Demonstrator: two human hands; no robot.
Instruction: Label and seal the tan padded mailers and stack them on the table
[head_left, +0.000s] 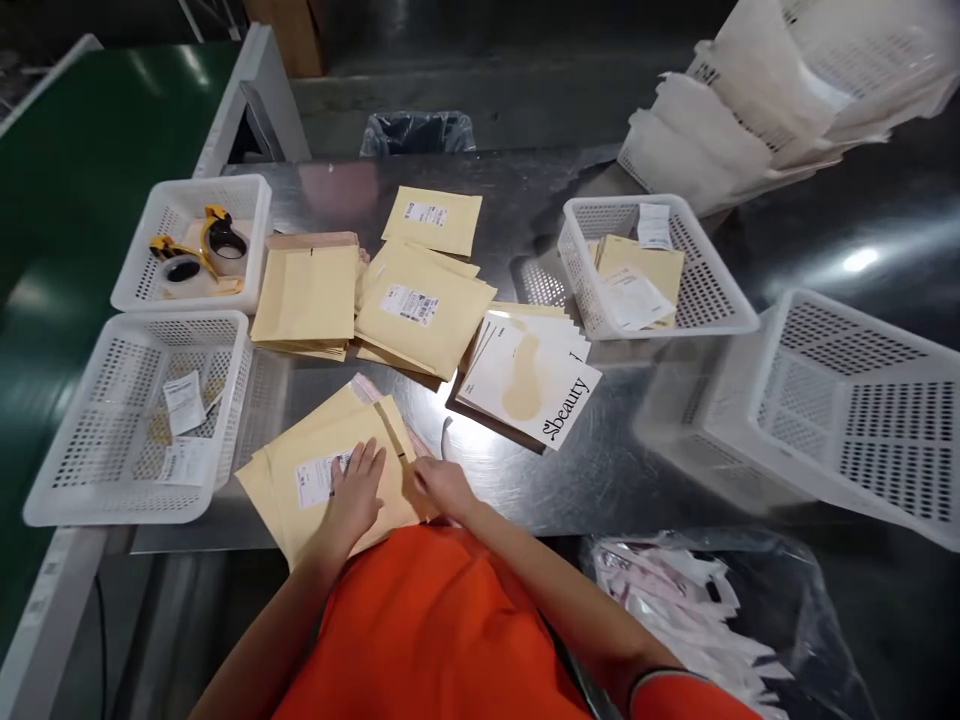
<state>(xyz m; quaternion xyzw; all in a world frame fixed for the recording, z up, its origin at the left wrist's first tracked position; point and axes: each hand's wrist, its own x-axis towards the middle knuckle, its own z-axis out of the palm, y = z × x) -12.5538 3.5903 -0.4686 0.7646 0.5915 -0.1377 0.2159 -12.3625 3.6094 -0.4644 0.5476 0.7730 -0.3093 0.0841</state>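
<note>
Spread flat, my left hand [358, 493] presses on a tan mailing envelope [311, 525] near its white address label [315, 482]. At the right end of that envelope, my right hand [444, 487] is closed on the flap edge, where pinkish strip material shows. What lies inside the fingers is partly hidden. Another tan envelope [259, 475] lies under the first. Beyond my hands are a stack of unlabelled envelopes [307, 295], a pile of labelled envelopes [442, 325], and white printed cards [517, 375] reading "beauty".
At left, one white basket [124, 290] holds two tape dispensers [225, 245]; another basket [56, 450] holds paper slips. A right-hand basket [720, 290] contains envelopes. An angled basket [795, 420] stands farther right. Below the table's edge, a clear bag [817, 610] contains strip scraps.
</note>
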